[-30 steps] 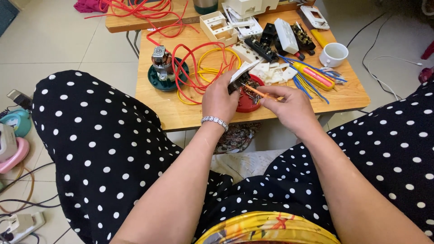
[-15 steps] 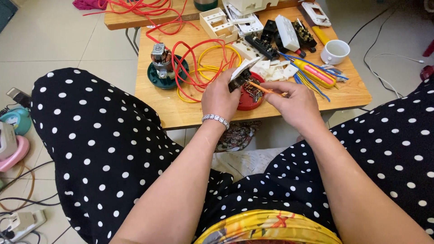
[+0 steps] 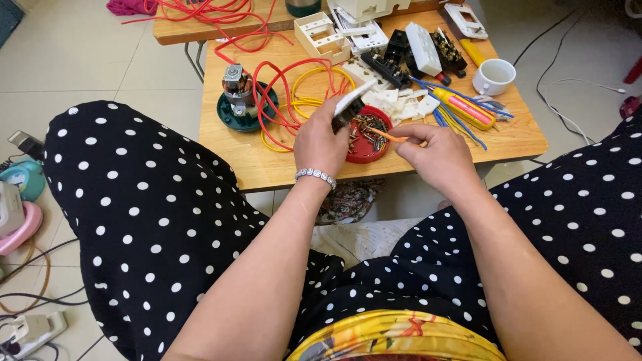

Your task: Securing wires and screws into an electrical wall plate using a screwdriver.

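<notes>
Both hands have shifted little: left hand (image 3: pixel 326 137) still grips the socket (image 3: pixel 350 107), right hand (image 3: pixel 433 150) pinching the orange screwdriver (image 3: pixel 386 136) over the red dish (image 3: pixel 368 144).

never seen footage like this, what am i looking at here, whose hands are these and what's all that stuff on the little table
The picture comes from a camera worn on a person's head, looking down at their own lap and hands. The left hand holds a white and black socket part. The right hand pinches a thin orange screwdriver pointed at it. Below them, a low wooden table carries a red dish of screws, loops of red and yellow wire, more socket parts, a white cup and a small motor.
</notes>
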